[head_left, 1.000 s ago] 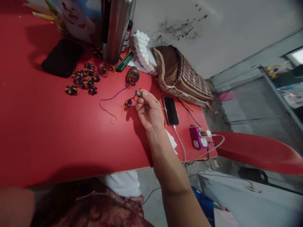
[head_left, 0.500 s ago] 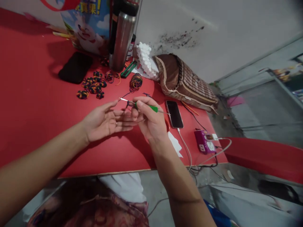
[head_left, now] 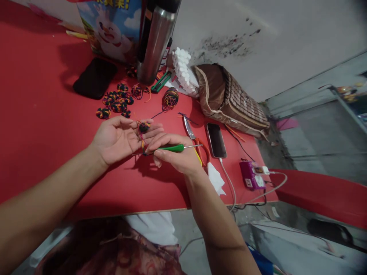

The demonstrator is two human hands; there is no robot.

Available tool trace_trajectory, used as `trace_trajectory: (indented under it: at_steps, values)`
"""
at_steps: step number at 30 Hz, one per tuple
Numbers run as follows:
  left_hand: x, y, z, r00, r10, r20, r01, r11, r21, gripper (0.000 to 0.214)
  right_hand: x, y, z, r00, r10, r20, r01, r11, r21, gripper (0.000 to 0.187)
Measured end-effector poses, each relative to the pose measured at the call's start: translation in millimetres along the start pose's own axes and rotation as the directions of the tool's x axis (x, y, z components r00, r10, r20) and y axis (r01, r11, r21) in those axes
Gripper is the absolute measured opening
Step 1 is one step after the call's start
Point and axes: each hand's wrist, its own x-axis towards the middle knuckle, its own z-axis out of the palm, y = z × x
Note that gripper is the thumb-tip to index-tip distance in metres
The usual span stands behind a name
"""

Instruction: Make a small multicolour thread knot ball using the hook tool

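Note:
My right hand [head_left: 172, 151] pinches a green-handled crochet hook [head_left: 174, 148]. Its thin metal shaft points right, and the other end reaches left past my fingers. Palm up, my left hand [head_left: 119, 139] lies open with its fingers stretched out. A small dark multicoloured crocheted piece [head_left: 144, 127] rests against those fingers. Yarn [head_left: 142, 142] runs down from it to the hook by my right fingertips. Beyond my hands sits a ball of the same multicoloured yarn [head_left: 170, 97], with a strand trailing from it. Several finished-looking crocheted pieces [head_left: 118, 106] are grouped to the left of the ball.
Orange-handled scissors [head_left: 189, 128] lie right of my hands, near a phone [head_left: 216, 140] on a cable. A purple power block [head_left: 251, 175] sits by the right edge. Behind stand a steel flask [head_left: 156, 46], a green cutter [head_left: 161, 82], a black pouch [head_left: 95, 78] and a brown cushion [head_left: 229, 97].
My right hand has moved down and turned, so the hook lies nearly level. The crocheted piece now shows on my left fingers. The scissors have come into fuller view.

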Motion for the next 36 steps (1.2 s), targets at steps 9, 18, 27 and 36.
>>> trace_trajectory:
  at_steps: [9,18,27,36]
  values:
    - [8,-6,-10.3,0.995,0.104,0.0,-0.103,0.986,0.129,0.029,6,1,-8,0.971,-0.024,-0.237,0.079,0.971,0.224,0.014]
    - [6,-1,-3.4,0.969,0.191,-0.154,-0.163,0.971,0.175,0.03,14,1,-26,0.909,0.076,-0.41,0.097,0.917,0.387,0.013]
    - [8,-5,-12.9,0.981,0.182,-0.066,-0.157,0.948,0.278,0.015,15,11,-53,0.901,0.003,-0.433,0.171,0.916,0.363,0.013]
    - [10,-11,-15.8,0.993,0.098,0.066,-0.117,0.879,0.461,0.01,16,19,-68,0.857,-0.032,-0.514,0.243,0.905,0.349,0.02]
